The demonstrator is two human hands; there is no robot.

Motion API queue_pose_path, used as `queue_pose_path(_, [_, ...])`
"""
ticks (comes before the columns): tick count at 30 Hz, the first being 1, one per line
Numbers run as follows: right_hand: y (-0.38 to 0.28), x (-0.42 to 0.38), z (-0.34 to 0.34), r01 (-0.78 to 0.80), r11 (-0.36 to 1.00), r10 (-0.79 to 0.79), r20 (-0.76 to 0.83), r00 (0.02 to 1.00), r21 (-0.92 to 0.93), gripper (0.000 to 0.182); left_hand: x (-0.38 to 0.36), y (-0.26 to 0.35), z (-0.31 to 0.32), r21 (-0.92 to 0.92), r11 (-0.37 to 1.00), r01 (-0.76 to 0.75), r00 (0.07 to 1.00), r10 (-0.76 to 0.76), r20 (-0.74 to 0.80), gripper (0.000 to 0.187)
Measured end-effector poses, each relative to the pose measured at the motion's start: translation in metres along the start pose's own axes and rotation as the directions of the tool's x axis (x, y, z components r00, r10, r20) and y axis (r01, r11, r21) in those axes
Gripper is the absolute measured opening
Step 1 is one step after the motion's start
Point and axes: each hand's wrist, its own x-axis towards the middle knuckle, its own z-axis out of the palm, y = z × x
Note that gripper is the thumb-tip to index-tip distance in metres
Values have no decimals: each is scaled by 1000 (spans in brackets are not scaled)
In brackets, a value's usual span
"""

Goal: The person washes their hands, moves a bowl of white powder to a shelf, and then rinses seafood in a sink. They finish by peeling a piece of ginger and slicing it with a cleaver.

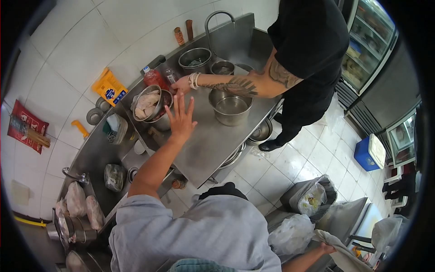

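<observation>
My left hand (pixel 181 121) is stretched forward with its fingers spread, holding nothing. It is over the steel worktable (pixel 199 149), just right of a metal bowl of pale raw meat, which looks like chicken (pixel 147 103). Below that bowl sits another metal bowl (pixel 167 100) with dark red contents, partly hidden by my fingers. A co-worker's hand (pixel 181 85) is beyond my fingertips, close to the bowls. Far out to the lower right, my right hand (pixel 327 248) grips a beige cloth (pixel 342 258) that hangs over the edge of a counter.
A co-worker in black (pixel 312 59) stands across the worktable, near an empty-looking steel pot (pixel 231 108). Behind are a faucet (pixel 219 20) and a yellow packet (pixel 109 87). A lined bin (pixel 312 197), a white plastic bag (pixel 292 235) and a blue cooler (pixel 369 153) stand right.
</observation>
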Motion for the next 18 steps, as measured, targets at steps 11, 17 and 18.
queue_pose_path(11, [3, -41, 13, 18, 1000, -15, 183, 983, -18, 54, -14, 7, 9, -188, 975, -122, 986, 97, -135, 100])
queue_pose_path(17, [-2, -47, 21, 29, 999, -23, 169, 985, -35, 54, -12, 9, -3, -200, 978, -64, 980, 23, -200, 98])
queue_pose_path(18, [-1, -48, 22, 30, 999, -24, 168, 986, -36, 54, -13, 9, -2, -205, 977, -60, 981, 21, -191, 98])
